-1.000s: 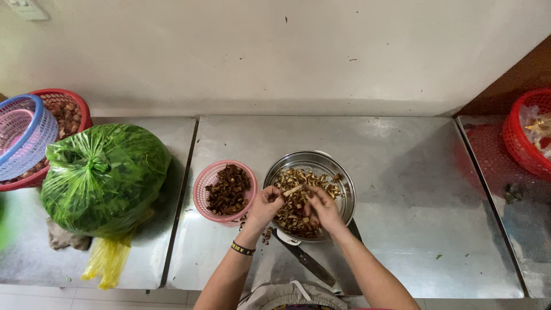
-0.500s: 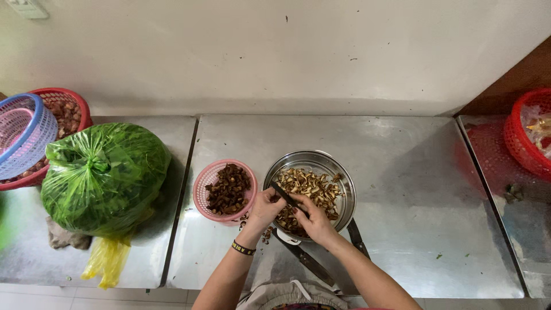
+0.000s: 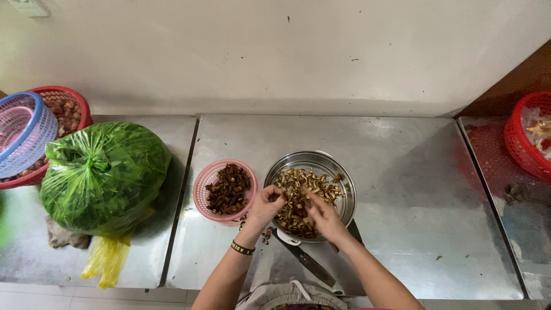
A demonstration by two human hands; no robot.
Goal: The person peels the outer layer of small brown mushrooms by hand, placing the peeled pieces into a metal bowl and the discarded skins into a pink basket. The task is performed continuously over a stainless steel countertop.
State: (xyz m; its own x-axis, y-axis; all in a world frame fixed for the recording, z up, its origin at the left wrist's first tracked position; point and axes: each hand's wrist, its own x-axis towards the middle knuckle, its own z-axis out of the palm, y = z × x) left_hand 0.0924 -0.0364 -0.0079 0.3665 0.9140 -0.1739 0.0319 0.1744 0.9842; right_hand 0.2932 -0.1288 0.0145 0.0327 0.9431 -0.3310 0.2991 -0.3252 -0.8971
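Steel bowl (image 3: 340, 182) of tan pieces: left hand (image 3: 266, 205) and right hand (image 3: 322, 217) inside, each pinching pieces; green bag (image 3: 103, 177) far left on table (image 3: 413, 229).

Steel counter (image 3: 402, 172) carries a metal bowl (image 3: 344, 189), small pink basket (image 3: 201, 198), knife (image 3: 307, 261), green bagged leaves (image 3: 103, 175), and red baskets (image 3: 519, 138) at both ends.

red basket (image 3: 531, 140): cut by right edge | knife (image 3: 307, 261): blade under bowl (image 3: 338, 172)
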